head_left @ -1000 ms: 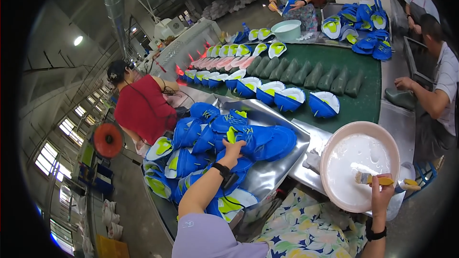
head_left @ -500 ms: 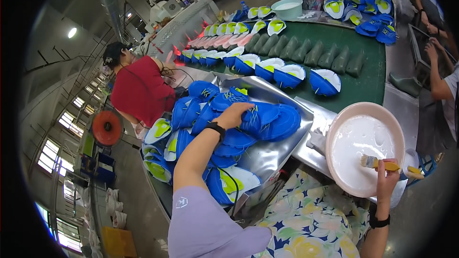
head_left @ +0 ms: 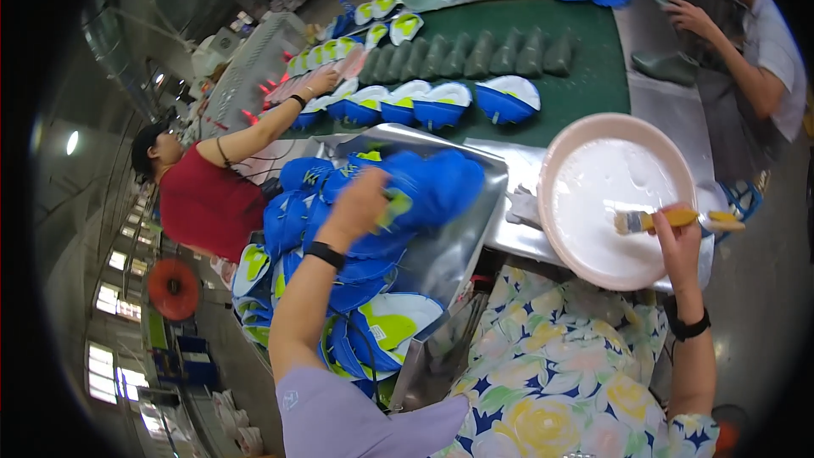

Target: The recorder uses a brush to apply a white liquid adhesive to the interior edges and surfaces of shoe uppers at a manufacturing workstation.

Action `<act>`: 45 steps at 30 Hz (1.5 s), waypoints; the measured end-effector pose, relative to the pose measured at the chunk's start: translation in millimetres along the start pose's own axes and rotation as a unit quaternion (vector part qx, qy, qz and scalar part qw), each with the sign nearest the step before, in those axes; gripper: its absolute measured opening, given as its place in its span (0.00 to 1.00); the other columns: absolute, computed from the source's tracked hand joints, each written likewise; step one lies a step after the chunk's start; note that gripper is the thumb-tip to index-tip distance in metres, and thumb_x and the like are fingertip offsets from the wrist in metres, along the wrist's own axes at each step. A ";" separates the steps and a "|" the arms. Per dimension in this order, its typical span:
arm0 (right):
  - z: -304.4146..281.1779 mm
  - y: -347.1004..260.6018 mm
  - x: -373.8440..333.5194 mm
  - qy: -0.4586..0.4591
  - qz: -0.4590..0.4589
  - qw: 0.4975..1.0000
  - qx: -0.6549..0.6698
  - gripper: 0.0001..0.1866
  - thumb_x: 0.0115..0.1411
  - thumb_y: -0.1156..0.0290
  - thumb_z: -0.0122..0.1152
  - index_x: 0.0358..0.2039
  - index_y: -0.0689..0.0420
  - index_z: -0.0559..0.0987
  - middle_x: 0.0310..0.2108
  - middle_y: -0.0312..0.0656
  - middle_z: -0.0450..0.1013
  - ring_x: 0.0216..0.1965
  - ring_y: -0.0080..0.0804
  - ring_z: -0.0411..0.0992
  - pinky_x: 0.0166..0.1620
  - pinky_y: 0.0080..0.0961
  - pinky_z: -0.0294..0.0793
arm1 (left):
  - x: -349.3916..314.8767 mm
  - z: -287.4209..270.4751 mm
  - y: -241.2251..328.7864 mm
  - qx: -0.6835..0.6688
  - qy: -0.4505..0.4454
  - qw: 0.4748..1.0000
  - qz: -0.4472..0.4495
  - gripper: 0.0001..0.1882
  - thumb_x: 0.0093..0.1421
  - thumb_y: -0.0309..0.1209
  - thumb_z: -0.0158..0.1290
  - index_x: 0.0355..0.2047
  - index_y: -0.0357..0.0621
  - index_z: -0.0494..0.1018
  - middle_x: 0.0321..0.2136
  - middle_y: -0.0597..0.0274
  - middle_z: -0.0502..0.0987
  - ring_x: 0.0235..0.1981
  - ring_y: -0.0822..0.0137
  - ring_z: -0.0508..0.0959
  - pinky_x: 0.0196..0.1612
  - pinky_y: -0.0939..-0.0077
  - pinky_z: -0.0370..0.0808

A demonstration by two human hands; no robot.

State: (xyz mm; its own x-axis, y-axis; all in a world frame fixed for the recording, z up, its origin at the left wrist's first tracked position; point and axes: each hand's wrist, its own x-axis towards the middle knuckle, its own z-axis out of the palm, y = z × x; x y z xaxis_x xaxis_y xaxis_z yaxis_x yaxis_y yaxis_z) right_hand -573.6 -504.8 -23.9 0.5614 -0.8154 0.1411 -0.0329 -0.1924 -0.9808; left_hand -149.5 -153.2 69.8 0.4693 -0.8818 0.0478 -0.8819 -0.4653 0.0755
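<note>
My right hand [head_left: 681, 246] grips a paintbrush [head_left: 674, 219] with a yellow handle. Its pale bristles hang over the white liquid in a pink basin [head_left: 555, 229], at or just above the surface. On the left, my left hand [head_left: 356, 203] is smeared by motion, its fingers closed on a blue shoe upper [head_left: 437, 191] with a lime-green patch. That upper is blurred too and rises over the heap. More blue uppers [head_left: 394, 322] with white and lime-green linings lie piled in a metal tray [head_left: 471, 242] beneath my left arm.
Beyond the tray, a green conveyor belt [head_left: 585, 42] carries rows of uppers [head_left: 509, 100] and dark green shoe lasts [head_left: 479, 55]. A person in red [head_left: 208, 208] reaches over it from the left. Another person [head_left: 755, 76] stands at right, near a loose last [head_left: 666, 66]. A grey cloth [head_left: 523, 206] lies beside the basin.
My left hand has drawn back slightly, and the blue upper moves with it. The brush remains over the basin. The person in red now stretches an arm over the belt; the whole view has shifted.
</note>
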 end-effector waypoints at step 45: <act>-22.9 -96.0 71.2 -0.042 -0.124 0.985 -0.108 0.20 0.59 0.55 0.67 0.33 0.62 0.78 0.27 0.52 0.78 0.28 0.45 0.78 0.34 0.35 0.74 | 121.3 22.9 246.0 -0.722 0.039 0.687 0.071 0.16 0.68 0.36 0.52 0.52 0.42 0.73 0.46 0.59 0.79 0.44 0.61 0.81 0.50 0.68 0.78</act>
State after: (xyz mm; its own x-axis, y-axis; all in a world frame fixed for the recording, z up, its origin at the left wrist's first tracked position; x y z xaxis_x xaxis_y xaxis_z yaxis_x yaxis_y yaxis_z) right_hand -549.4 -556.9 83.4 0.6403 -0.6827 0.3520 -0.0569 -0.4992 -0.8646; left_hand -310.6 -376.3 71.4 0.4341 -0.8773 0.2048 0.0194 0.2364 0.9715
